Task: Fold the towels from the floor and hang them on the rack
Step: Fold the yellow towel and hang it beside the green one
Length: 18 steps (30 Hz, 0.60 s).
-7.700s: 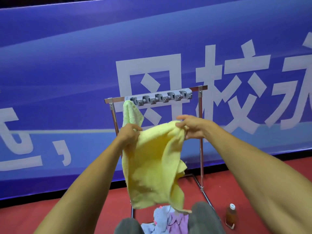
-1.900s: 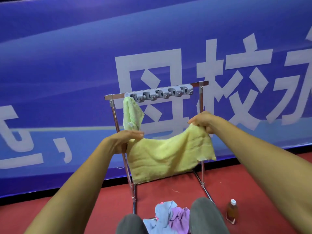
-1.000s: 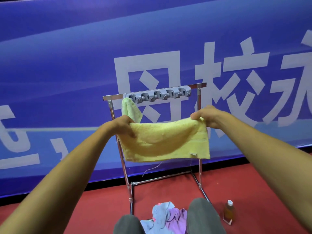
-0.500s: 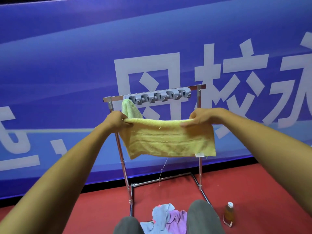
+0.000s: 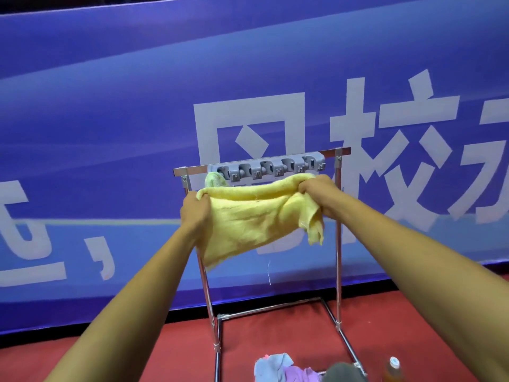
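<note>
Two hands hold one yellow towel (image 5: 248,216) stretched across the front of the rack (image 5: 338,257), just under its top bar. The left hand (image 5: 194,210) clutches the towel's left end with curled fingers before the rack's left post. The right hand (image 5: 316,188) bunches the other end below the rack's gray clip strip (image 5: 265,169). A green towel (image 5: 215,180) hangs from the rack's leftmost clip. Blue and purple towels (image 5: 272,366) lie at the rack's foot, an orange bottle (image 5: 393,370) beside its right base rail.

Backdrop and floor
Blue printed fabric banner (image 5: 110,133) with large white characters; black strip (image 5: 41,334) at its base; red floor (image 5: 170,359).
</note>
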Motion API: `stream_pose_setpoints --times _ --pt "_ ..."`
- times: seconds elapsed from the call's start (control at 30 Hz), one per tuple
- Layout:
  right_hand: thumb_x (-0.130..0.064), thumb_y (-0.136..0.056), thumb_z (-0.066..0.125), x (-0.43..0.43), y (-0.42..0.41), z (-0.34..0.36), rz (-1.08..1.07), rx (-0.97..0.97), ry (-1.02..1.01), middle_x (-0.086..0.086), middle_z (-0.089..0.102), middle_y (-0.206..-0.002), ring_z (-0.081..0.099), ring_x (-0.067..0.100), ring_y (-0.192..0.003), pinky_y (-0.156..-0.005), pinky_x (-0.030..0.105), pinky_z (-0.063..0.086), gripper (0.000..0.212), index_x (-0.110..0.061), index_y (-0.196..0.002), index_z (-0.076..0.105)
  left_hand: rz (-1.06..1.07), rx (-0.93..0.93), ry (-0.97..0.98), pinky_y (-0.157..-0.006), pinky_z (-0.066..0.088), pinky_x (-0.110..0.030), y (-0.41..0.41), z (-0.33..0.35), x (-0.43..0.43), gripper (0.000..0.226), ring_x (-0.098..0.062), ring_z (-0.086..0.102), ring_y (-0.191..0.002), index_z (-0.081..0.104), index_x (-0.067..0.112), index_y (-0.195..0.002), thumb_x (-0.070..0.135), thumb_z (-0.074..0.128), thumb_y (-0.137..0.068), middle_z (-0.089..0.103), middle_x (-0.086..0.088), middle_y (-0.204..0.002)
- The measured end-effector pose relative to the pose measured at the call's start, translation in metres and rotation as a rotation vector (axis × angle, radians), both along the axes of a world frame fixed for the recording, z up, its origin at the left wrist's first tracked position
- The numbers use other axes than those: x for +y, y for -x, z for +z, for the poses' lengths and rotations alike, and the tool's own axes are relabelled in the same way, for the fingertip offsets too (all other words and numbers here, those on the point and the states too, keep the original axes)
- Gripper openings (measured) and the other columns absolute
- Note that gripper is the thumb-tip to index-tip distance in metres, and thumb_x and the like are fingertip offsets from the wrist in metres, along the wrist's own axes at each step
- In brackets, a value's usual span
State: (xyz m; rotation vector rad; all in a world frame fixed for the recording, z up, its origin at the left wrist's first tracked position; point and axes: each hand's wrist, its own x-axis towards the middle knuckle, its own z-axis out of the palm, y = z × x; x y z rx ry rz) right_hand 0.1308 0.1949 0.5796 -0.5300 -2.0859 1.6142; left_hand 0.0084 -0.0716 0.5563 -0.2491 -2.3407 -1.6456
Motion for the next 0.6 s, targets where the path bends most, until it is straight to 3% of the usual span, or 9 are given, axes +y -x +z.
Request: stream_pose_setpoints --times 0.07,0.13,0.23,0.33,0.47,0.53,0.6 --pt "-0.011 -0.080 0.056 -0.005 0.019 0.001 -0.024 0.006 -0.027 0.008 0.070 -0.093 0.066 0.021 -0.080 -0.064 0.031 0.053 0.022 -0.013 -0.099 0.068 -0.096 0.109 0.127 -0.082 0.053 -0.044 0.002 0.004 -0.004 0.034 -0.026 0.062 -0.095 0.058 0.015 -0.106 0.045 0.062 -0.091 0.064 -0.002 -0.102" --pt "-0.035 -0.071 0.068 -0.002 0.039 0.001 -0.020 -0.032 -0.169 0.007 0.069 -0.105 0.068 0.025 -0.095 -0.073 0.038 0.058 0.050 -0.015 -0.117 0.063 -0.290 0.155 0.353 -0.080 0.053 -0.038 0.008 0.010 -0.011 0.053 -0.016 0.061 -0.096 0.054 0.029 -0.117 0.060 0.074 -0.079 0.063 0.008 -0.107" --pt "-0.051 -0.062 0.088 -0.007 0.058 0.003 0.136 -0.036 -0.283 0.002 0.062 -0.109 0.065 0.023 -0.099 -0.078 0.042 0.057 0.080 -0.024 -0.124 0.047 -0.358 0.277 0.797 -0.085 0.052 -0.039 0.027 0.015 -0.017 0.058 -0.025 0.062 -0.105 0.040 0.053 -0.134 0.062 0.067 -0.084 0.064 0.003 -0.121" --pt "-0.046 -0.067 0.089 -0.021 0.071 0.006 0.259 -0.045 -0.657 0.002 0.050 -0.114 0.057 0.026 -0.102 -0.078 0.040 0.051 0.075 -0.038 -0.123 0.039 -0.277 0.508 1.134 -0.080 0.055 -0.043 0.043 0.024 -0.017 0.054 -0.030 0.063 -0.107 0.027 0.061 -0.142 0.048 0.053 -0.097 0.052 0.001 -0.130" --pt "-0.055 -0.078 0.076 -0.033 0.091 0.013 0.273 -0.105 -1.179 -0.001 0.039 -0.116 0.056 0.026 -0.093 -0.072 0.038 0.046 0.067 -0.052 -0.132 0.037 -0.172 0.783 1.522 -0.060 0.046 -0.038 0.059 0.040 -0.013 0.050 -0.027 0.053 -0.106 0.034 0.045 -0.148 0.031 0.048 -0.103 0.036 -0.005 -0.132" --pt "-0.060 -0.083 0.069 -0.036 0.104 0.021 0.207 -0.103 -1.329 0.003 0.041 -0.115 0.059 0.029 -0.089 -0.070 0.037 0.046 0.060 -0.050 -0.135 0.040 -0.114 0.829 1.585 -0.057 0.043 -0.035 0.071 0.044 -0.013 0.045 -0.026 0.050 -0.106 0.039 0.040 -0.146 0.024 0.046 -0.105 0.034 -0.004 -0.135" --pt "-0.063 -0.083 0.067 -0.037 0.118 0.027 0.107 -0.111 -1.356 0.005 0.042 -0.117 0.060 0.030 -0.087 -0.071 0.039 0.049 0.057 -0.047 -0.133 0.044 -0.011 0.834 1.534 -0.054 0.042 -0.034 0.085 0.045 -0.013 0.042 -0.026 0.051 -0.104 0.043 0.037 -0.143 0.022 0.049 -0.104 0.035 -0.003 -0.136"
